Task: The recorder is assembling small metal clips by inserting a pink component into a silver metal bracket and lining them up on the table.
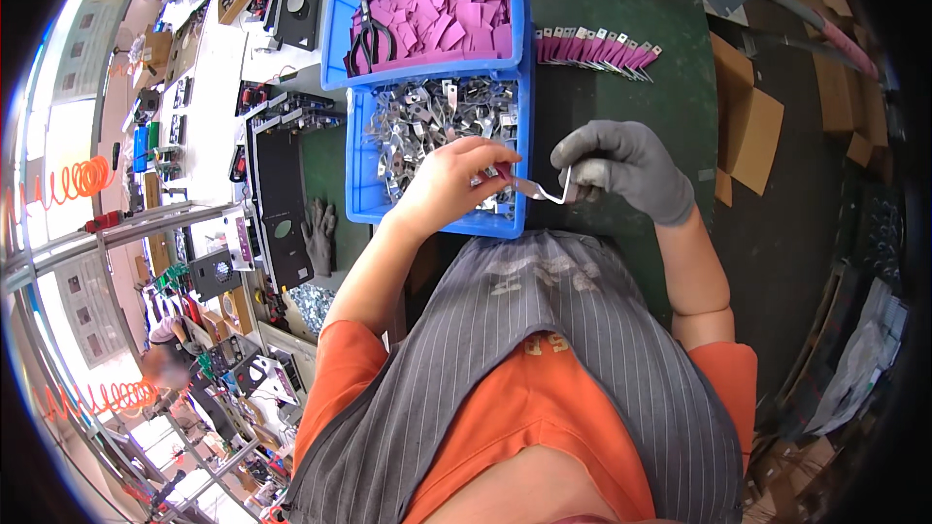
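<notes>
A bent metal bracket spans the gap between my two hands, over the near right corner of a blue bin. My right hand, in a grey glove, pinches its upturned end between thumb and fingers. Bare, my left hand is closed on a small pink strip at the bracket's other end; its fingers partly hide the strip. Below that hand, the near blue bin is full of loose metal brackets. Behind it, another blue bin holds many pink strips.
Black-handled pliers lie on the pink strips. A row of brackets with pink pieces rests on the green tabletop. Cardboard stands past the right edge. A grey glove lies at left; farther off is a person.
</notes>
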The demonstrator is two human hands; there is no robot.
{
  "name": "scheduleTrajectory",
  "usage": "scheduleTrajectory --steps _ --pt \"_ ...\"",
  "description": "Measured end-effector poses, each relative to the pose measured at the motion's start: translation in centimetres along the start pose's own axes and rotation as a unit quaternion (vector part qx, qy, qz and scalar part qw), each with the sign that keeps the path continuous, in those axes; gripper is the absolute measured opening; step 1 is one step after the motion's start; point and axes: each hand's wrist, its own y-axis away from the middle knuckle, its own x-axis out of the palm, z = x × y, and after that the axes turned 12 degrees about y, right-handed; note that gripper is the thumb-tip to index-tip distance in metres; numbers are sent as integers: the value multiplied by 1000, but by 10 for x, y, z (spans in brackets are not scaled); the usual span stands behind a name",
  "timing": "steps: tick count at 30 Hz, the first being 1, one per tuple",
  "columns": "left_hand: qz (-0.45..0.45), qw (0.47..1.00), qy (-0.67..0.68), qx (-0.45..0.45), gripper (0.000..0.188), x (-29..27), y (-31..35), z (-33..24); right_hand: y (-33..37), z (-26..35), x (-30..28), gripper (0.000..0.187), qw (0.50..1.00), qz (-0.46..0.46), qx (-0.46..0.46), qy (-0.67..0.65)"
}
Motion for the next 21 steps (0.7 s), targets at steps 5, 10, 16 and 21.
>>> scheduleTrajectory --steps 5,10,16,21 --pt "-32 999 -15 18 20 7 6 9 -6 -10 -7 19 1000 -7 -22 -15" --pt "-100 988 108 -50 20 14 7 20 0 -15 -2 19 991 -98 -84 -41" --pt "-158 958 168 -168 17 21 9 21 5 -11 18 16 981 -164 -80 -63" --pt "-183 981 29 -55 9 17 5 14 12 -20 26 15 982 -144 -82 -89"
